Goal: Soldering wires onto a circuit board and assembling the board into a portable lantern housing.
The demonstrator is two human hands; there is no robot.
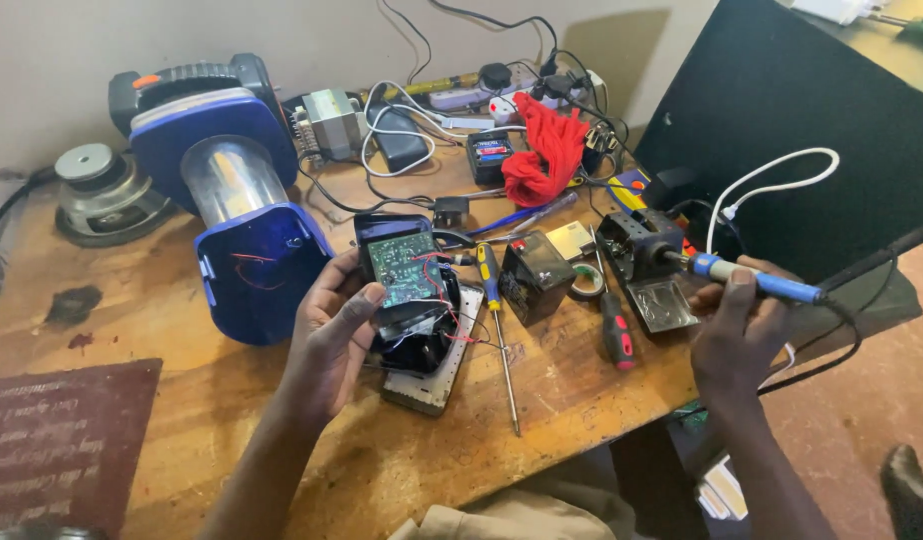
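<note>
My left hand (pixel 332 335) holds a green circuit board (pixel 407 268) upright by its left edge, with thin red wires trailing from it to a black housing (pixel 417 345) underneath. My right hand (pixel 737 335) grips a blue-handled soldering iron (pixel 757 280). Its tip points left into a black stand (pixel 640 245) with a metal tray (pixel 662 305). Between my hands lie a black battery block (pixel 535 275), a blue-and-yellow screwdriver (pixel 497 325) and a red-handled screwdriver (pixel 615 335).
A blue lantern-like lamp (pixel 237 205) lies at the left, a loudspeaker (pixel 102 190) behind it. A red cloth (pixel 547 150), a transformer (pixel 327 120), a power strip (pixel 482 95) and tangled cables crowd the back. A black panel (pixel 802 120) leans at the right. A dark red mat (pixel 62 440) covers the near left corner.
</note>
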